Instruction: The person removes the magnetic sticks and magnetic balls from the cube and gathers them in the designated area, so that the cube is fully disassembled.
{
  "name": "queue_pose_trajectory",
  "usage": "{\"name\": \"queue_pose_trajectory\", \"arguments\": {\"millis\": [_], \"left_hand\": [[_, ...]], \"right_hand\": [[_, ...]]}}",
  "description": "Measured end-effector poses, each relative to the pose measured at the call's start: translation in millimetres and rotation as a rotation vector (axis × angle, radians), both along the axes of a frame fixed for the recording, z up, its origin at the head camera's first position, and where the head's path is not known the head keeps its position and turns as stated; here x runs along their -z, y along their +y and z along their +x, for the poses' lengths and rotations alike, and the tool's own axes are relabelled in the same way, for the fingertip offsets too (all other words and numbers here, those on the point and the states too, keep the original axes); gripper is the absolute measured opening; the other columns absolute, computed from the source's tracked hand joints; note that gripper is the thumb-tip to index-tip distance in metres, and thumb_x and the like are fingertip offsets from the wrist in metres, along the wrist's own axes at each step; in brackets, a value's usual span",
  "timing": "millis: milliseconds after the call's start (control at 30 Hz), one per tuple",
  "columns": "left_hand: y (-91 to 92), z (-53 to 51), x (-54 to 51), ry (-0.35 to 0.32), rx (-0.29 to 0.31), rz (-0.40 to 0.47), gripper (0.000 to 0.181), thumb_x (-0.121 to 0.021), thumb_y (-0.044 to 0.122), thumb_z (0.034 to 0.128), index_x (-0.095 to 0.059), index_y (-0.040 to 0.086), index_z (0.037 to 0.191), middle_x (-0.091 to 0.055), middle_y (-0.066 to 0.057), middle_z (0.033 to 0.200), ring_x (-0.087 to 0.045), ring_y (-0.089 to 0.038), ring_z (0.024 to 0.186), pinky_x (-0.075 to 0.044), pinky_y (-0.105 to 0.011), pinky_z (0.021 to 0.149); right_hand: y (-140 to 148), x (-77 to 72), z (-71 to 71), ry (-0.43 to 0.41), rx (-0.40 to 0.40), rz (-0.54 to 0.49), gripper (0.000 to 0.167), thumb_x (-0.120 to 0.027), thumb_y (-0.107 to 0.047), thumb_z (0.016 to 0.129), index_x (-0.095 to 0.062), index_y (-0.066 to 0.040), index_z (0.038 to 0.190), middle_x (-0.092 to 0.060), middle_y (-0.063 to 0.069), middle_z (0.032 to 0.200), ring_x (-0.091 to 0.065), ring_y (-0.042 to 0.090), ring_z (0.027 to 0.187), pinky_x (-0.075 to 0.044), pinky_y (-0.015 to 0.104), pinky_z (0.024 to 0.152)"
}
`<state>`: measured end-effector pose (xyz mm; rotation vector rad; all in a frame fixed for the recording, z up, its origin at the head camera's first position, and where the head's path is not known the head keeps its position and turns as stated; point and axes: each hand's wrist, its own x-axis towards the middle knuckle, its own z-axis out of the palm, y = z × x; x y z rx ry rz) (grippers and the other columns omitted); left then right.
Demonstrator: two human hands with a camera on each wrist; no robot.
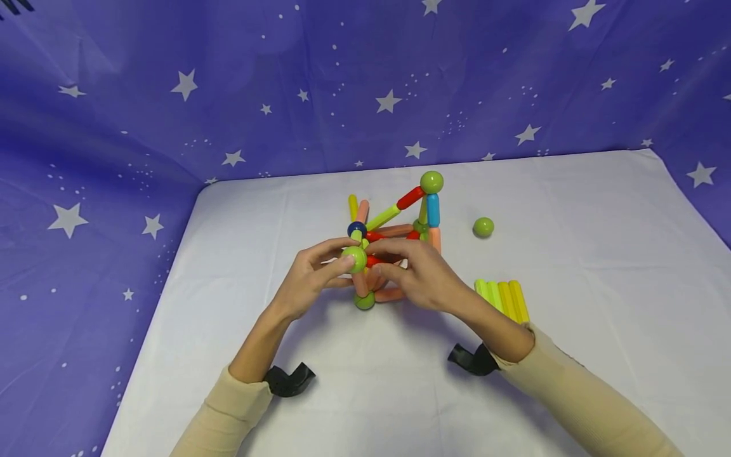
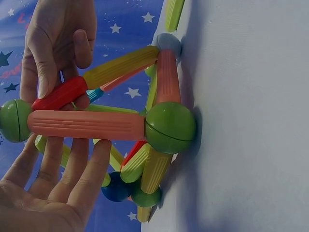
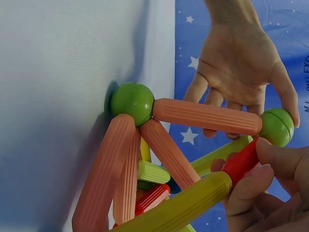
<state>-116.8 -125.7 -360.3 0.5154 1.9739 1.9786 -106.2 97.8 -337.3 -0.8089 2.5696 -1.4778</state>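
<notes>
A frame of coloured magnetic sticks and balls stands on the table. My left hand [image 1: 308, 276] holds the green ball [image 1: 355, 259] at its near top corner, with the thumb on the ball. In the right wrist view, that hand's fingers reach behind a salmon stick [image 3: 207, 116] joined to the ball. My right hand [image 1: 422, 273] pinches a red stick [image 3: 241, 159] between thumb and fingers. One end of this stick meets the green ball, the other a yellow stick [image 3: 178, 205]. A dark blue ball [image 1: 357, 229] sits just behind the held ball.
A loose green ball [image 1: 483, 227] lies right of the frame. Several yellow and lime sticks [image 1: 505, 299] lie side by side near the right forearm. At the frame's back right corner, a green ball [image 1: 431, 182] tops a blue stick [image 1: 433, 211]. Black straps [image 1: 290, 380] hang at both wrists.
</notes>
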Motion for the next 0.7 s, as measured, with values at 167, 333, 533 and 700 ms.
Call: {"name": "queue_pose_trajectory", "arguments": {"millis": [167, 333, 533, 700], "left_hand": [[-0.1, 0.1, 0.1, -0.007, -0.002, 0.009, 0.040, -0.060, 0.016, 0.0966, -0.057, -0.005, 0.131, -0.053, -0.019, 0.112, -0.067, -0.028, 0.096, -0.057, -0.046, 0.081], [0.1, 0.4, -0.4, -0.011, -0.008, -0.002, 0.041, -0.060, 0.016, 0.0960, -0.057, -0.005, 0.131, -0.052, -0.019, 0.112, -0.065, -0.028, 0.096, -0.057, -0.045, 0.081], [-0.1, 0.6, -0.4, -0.013, -0.012, -0.011, 0.041, -0.061, 0.016, 0.0953, -0.057, -0.005, 0.131, -0.052, -0.019, 0.112, -0.065, -0.029, 0.097, -0.057, -0.045, 0.081], [1.3, 0.5, -0.7, -0.018, -0.010, -0.012, 0.042, -0.060, 0.016, 0.0954, -0.057, -0.005, 0.131, -0.052, -0.019, 0.113, -0.065, -0.029, 0.097, -0.057, -0.045, 0.081]], "right_hand": [[3.2, -3.5, -1.5, 0.025, 0.006, 0.004, 0.027, -0.069, -0.006, 0.092, -0.071, -0.011, 0.118, -0.065, 0.000, 0.113, -0.065, 0.016, 0.091, -0.054, 0.035, 0.082], [11.7, -11.3, -5.4, 0.047, 0.031, 0.024, 0.027, -0.069, -0.007, 0.093, -0.070, -0.009, 0.120, -0.069, -0.002, 0.112, -0.066, 0.017, 0.093, -0.053, 0.039, 0.083], [14.0, -16.7, -4.8, 0.092, 0.063, 0.118, 0.031, -0.069, -0.011, 0.093, -0.069, -0.009, 0.124, -0.070, -0.002, 0.111, -0.067, 0.014, 0.090, -0.051, 0.036, 0.074], [14.0, -17.9, -4.2, 0.128, 0.091, 0.155, 0.030, -0.068, -0.011, 0.095, -0.069, -0.009, 0.124, -0.071, -0.002, 0.108, -0.061, 0.013, 0.079, -0.047, 0.034, 0.063]]}}
